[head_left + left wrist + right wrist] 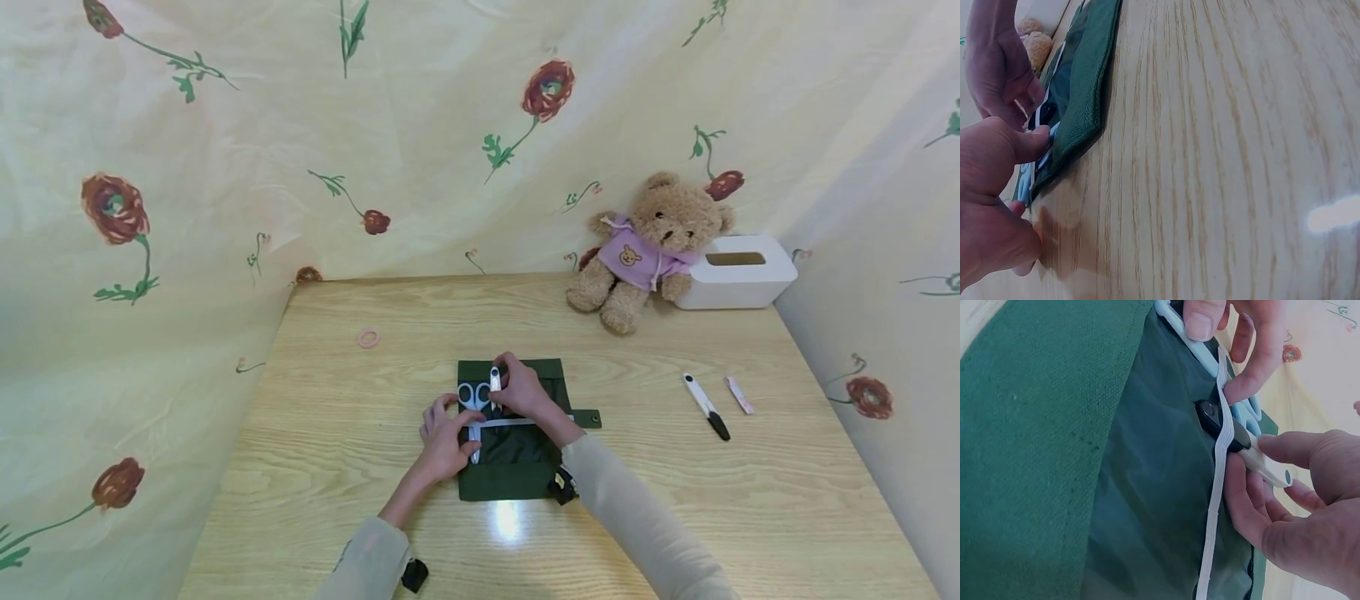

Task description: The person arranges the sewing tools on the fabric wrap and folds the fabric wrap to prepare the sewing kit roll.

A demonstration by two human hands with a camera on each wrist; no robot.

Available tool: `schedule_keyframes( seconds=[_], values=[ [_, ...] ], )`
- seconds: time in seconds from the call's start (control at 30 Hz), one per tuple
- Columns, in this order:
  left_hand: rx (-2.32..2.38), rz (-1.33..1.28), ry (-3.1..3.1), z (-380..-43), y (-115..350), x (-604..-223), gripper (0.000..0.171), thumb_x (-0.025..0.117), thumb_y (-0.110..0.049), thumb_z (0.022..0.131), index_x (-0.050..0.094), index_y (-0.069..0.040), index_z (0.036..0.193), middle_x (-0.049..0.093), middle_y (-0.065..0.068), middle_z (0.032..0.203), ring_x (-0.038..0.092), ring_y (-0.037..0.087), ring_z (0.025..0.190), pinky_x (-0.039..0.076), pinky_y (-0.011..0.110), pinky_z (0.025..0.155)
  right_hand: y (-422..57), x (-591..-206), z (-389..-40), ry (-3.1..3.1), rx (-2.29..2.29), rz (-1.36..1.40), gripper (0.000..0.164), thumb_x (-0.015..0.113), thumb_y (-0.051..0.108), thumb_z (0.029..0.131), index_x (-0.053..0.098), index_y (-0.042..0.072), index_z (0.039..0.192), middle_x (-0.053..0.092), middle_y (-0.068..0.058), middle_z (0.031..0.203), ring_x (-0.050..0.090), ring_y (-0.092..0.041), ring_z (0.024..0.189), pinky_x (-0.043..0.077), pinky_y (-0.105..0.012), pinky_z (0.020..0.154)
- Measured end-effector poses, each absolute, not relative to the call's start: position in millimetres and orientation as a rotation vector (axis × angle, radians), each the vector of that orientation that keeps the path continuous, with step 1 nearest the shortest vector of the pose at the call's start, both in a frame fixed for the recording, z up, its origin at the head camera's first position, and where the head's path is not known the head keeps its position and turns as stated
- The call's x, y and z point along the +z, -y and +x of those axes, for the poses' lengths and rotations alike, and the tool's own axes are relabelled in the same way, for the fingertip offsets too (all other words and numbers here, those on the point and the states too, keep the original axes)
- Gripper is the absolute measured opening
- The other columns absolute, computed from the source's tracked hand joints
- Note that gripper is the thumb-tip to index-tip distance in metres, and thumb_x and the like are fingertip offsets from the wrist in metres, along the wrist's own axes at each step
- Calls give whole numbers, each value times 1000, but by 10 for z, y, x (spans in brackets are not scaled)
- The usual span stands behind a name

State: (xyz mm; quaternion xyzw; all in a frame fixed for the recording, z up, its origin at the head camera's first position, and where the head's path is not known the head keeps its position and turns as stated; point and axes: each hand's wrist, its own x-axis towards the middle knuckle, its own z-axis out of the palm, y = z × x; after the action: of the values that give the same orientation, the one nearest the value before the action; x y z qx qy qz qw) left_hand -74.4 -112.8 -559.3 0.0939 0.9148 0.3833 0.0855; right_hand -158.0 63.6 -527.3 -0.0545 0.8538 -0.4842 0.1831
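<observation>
A dark green fabric roll-up pouch [510,482] lies unfolded on the table, with a white elastic band [1210,531] across its inside. Light-blue scissors [474,397] are tucked under the band at its left side, handles toward the back. My left hand [444,443] rests over them, its thumb on the blade part and a finger at the band. Beside the scissors, my right hand [525,392] pinches a white-handled tool with a black cap [1263,464] by its white end. The black end [1210,415] passes under the band.
A similar white tool with a black end [707,407] and a small pink-and-white strip [738,395] lie at the right. A pink ring [368,337] is at the back left. A teddy bear [630,258] leans by a white tissue box [750,279].
</observation>
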Motion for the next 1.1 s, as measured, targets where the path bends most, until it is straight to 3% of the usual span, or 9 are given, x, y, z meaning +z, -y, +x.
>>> schedule_keyframes(
  seconds=[0.57, 1.1],
  values=[
    [1155, 298, -2749, -738, 1120, -5617, 32, 76, -8, 88, 70, -22, 116, 25, 19, 149, 19, 44, 132, 24, 62, 98, -705, -5251, -1532, -2461, -1193, -274, 49, 75, -1, 85, 52, -4, 128, 58, -8, 75, 61, -24, 55, 49, -31, 50],
    [1140, 307, -2755, -733, 1127, -5618, 32, 75, -8, 88, 69, -22, 116, 26, 20, 148, 20, 45, 131, 25, 63, 96, -735, -5242, -1527, -2476, -1115, -334, 45, 78, -1, 83, 58, -4, 122, 56, -7, 80, 59, -18, 60, 51, -31, 56]
  ],
)
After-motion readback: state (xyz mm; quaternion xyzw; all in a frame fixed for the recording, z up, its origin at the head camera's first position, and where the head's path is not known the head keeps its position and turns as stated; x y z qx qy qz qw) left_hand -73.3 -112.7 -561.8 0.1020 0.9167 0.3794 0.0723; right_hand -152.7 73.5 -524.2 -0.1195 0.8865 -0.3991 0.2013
